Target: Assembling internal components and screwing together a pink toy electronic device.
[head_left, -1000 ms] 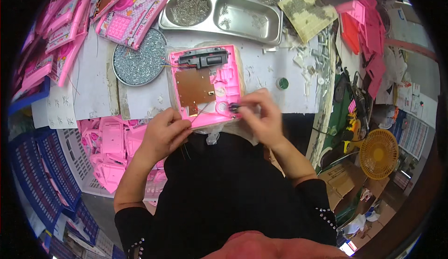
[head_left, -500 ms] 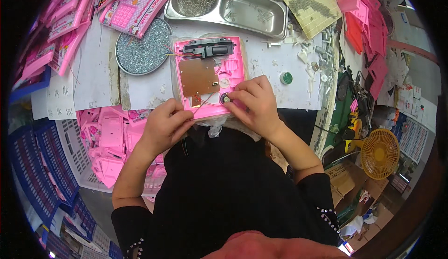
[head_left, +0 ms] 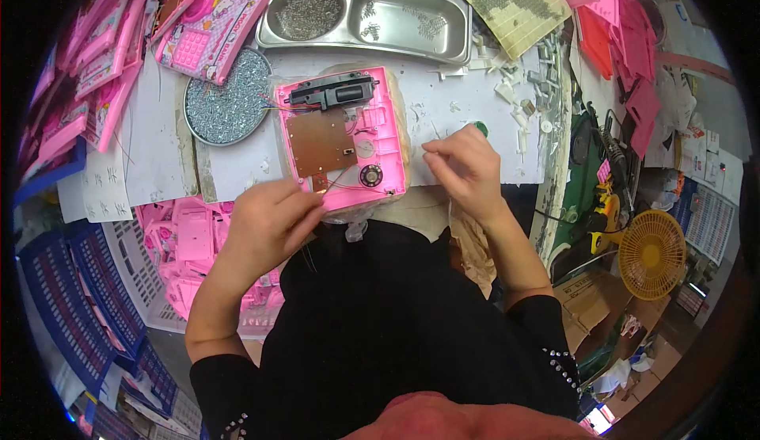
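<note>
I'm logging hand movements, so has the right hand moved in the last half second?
Yes: the right hand has moved rightward, off the pink casing, toward the round green thing.

White-topped workbench [head_left: 514,167], scuffed, seam on left. Clock from the pink boxy plastic shell [head_left: 387,135], which rests on a pale plastic-wrapped pad [head_left: 401,107] at the near edge. 10 o'clock: round metal dish [head_left: 222,144] of silvery screws. 12: silver compartmented metal tray [head_left: 400,20], small metal parts inside. 2: pale yellow square sheet [head_left: 518,46] with small grey pieces. 3: round green item [head_left: 481,127], partly hidden; farther out, scattered white plastic pieces [head_left: 522,119].
</note>
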`<state>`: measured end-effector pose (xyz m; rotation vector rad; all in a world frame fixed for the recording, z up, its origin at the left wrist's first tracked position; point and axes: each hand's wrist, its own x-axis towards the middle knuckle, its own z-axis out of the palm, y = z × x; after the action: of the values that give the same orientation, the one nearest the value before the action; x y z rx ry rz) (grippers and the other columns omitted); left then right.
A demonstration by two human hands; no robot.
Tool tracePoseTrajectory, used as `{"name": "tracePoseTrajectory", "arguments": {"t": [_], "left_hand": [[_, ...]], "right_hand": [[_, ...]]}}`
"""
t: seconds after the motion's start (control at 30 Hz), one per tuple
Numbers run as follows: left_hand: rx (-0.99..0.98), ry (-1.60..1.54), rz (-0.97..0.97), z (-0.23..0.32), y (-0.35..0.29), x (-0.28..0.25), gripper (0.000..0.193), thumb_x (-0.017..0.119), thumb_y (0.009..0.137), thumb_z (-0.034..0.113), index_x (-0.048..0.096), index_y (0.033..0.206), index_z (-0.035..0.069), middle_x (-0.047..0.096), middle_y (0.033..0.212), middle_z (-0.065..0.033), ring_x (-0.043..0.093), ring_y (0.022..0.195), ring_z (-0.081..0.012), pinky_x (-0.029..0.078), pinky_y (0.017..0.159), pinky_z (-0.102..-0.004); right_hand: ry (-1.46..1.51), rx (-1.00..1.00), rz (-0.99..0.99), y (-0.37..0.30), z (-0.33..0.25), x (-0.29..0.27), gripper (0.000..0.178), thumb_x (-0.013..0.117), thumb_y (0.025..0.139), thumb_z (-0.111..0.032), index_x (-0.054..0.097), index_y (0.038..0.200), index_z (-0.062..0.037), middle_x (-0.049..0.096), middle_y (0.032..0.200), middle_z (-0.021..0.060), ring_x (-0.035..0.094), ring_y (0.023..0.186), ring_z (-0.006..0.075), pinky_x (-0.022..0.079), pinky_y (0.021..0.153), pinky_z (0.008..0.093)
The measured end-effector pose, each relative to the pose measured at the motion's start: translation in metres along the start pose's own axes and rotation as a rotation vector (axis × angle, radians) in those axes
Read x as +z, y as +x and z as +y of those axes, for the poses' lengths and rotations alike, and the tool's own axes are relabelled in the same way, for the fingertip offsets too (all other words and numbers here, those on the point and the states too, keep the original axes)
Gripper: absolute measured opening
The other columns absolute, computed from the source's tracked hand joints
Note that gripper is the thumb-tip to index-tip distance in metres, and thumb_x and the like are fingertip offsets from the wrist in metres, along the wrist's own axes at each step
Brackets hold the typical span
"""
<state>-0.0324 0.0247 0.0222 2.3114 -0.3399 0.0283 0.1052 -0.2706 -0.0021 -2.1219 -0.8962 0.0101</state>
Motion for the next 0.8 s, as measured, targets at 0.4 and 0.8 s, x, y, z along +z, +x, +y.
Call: {"name": "tracePoseTrajectory", "arguments": {"t": [0.4,0.8], "left_hand": [[-0.033,0.436,-0.014,0.013,0.076,0.046,0.009,0.072,0.084,0.013,0.065,0.086,0.008,0.063,0.078,-0.0096,0.067,0.070,-0.0296,0.053,0.060,-0.0422],[-0.168,0.085,0.241,0.011,0.062,0.031,0.013,0.078,0.085,0.008,0.068,0.093,0.003,0.063,0.080,-0.0089,0.061,0.064,-0.0216,0.049,0.057,-0.0337]], "right_hand": [[-0.004,-0.109,-0.021,0.014,0.012,-0.011,0.015,0.079,0.078,-0.005,0.075,0.092,-0.0065,0.062,0.070,0.0035,0.055,0.067,0.0219,0.042,0.068,0.0353],[-0.016,-0.343,0.580,0.106,0.015,-0.021,0.030,0.082,0.079,-0.005,0.068,0.106,-0.0019,0.067,0.095,0.0089,0.063,0.088,0.0223,0.049,0.085,0.0362]]}}
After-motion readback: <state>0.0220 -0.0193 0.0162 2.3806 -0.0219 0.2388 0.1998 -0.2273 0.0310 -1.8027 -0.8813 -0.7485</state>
